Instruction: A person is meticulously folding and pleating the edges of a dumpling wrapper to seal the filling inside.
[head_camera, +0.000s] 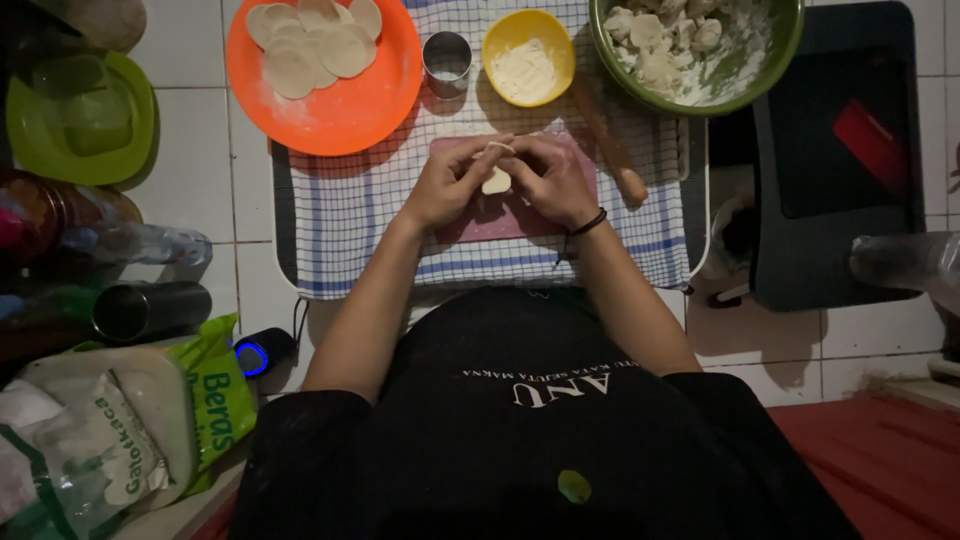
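My left hand (455, 180) and my right hand (548, 178) meet over a pink board (470, 225) and together pinch a small pale piece of dough (496, 181). Both hands have their fingers closed on it. Beyond them an orange plate (330, 115) carries several flat round dough discs (312, 45). A metal ring cutter (447, 62) stands beside a yellow bowl (502, 35) of flour. A wooden rolling pin (610, 150) lies to the right of my right hand.
A checked cloth (350, 215) covers the low work surface. A green bowl (775, 45) of dough lumps sits at the far right. To the left lie a green plate (30, 125), bottles, a dark cup (150, 308) and a flour bag (215, 395). A dark tray (840, 250) stands right.
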